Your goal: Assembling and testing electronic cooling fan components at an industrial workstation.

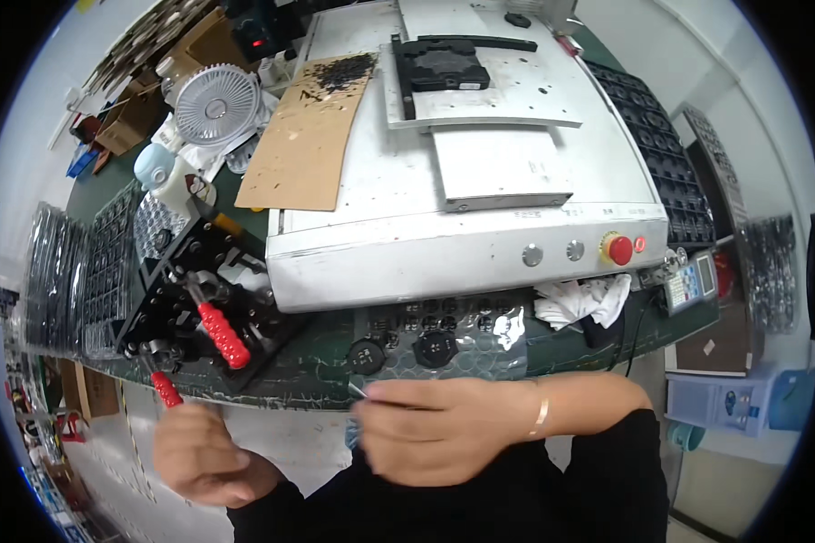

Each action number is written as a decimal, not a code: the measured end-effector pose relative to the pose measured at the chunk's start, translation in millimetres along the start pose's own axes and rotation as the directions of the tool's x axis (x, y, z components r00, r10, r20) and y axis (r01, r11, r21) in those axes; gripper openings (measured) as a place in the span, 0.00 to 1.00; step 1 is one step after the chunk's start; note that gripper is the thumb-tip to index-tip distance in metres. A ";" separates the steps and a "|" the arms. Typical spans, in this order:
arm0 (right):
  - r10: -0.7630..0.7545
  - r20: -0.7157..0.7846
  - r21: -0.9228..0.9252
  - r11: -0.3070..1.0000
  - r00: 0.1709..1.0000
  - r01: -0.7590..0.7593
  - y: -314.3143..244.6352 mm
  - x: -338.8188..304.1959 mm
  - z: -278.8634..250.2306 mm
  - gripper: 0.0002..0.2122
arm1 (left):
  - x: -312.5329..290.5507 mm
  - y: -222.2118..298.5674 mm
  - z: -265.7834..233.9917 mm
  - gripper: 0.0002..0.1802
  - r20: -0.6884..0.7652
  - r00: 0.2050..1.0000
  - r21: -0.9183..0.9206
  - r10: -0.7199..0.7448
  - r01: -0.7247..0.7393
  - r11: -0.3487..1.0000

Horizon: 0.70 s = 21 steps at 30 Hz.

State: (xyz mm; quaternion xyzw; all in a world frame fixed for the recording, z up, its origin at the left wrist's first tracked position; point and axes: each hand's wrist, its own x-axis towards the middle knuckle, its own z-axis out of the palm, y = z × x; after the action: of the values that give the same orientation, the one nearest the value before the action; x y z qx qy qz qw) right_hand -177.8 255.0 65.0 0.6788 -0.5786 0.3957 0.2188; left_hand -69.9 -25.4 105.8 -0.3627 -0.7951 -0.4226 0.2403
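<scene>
My left hand is closed at the lower end of a red-handled toggle clamp, whose grip runs into the fist. A second red clamp handle slants above it on a black metal fixture. In front of my body, my right hand has its fingers curled in. A thin, pale, shiny piece sticks out at its fingertips; its kind is unclear. Just beyond that hand, two round black parts lie on clear bubble wrap, with several smaller black parts behind them.
A large white machine with a red emergency button fills the bench ahead. Left of it are cardboard and a white fan. White cloth and a calculator lie at right. Black trays line the machine's right side.
</scene>
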 end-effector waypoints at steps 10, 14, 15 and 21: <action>0.849 -0.248 -0.616 0.234 0.467 -0.752 7.7 -160.9 -85.2 0.13 | 18.2 -28.5 118.3 0.15 0.370 0.854 -0.224 -0.366 0.464 0.857; 0.915 -0.400 0.329 0.207 0.062 -0.922 -3.6 -177.7 -106.2 0.10 | 25.7 -34.9 155.9 0.18 0.319 0.808 0.100 -0.495 0.491 0.865; 0.891 -0.454 0.491 0.278 0.031 -0.826 -5.5 -183.2 -116.8 0.09 | 25.2 -36.5 163.8 0.19 0.285 0.812 0.202 -0.510 0.469 0.860; 0.904 -0.302 0.778 0.417 0.302 -0.470 -43.8 -184.3 -233.0 0.11 | 16.0 -47.7 198.8 0.23 0.239 0.768 0.333 -0.595 0.510 0.793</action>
State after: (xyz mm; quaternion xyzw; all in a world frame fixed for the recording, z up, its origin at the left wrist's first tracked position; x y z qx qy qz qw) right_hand -205.1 554.1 64.1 0.1621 -0.5487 0.8201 0.0055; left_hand -132.0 130.7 -11.8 -0.1431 -0.9417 -0.3043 0.0105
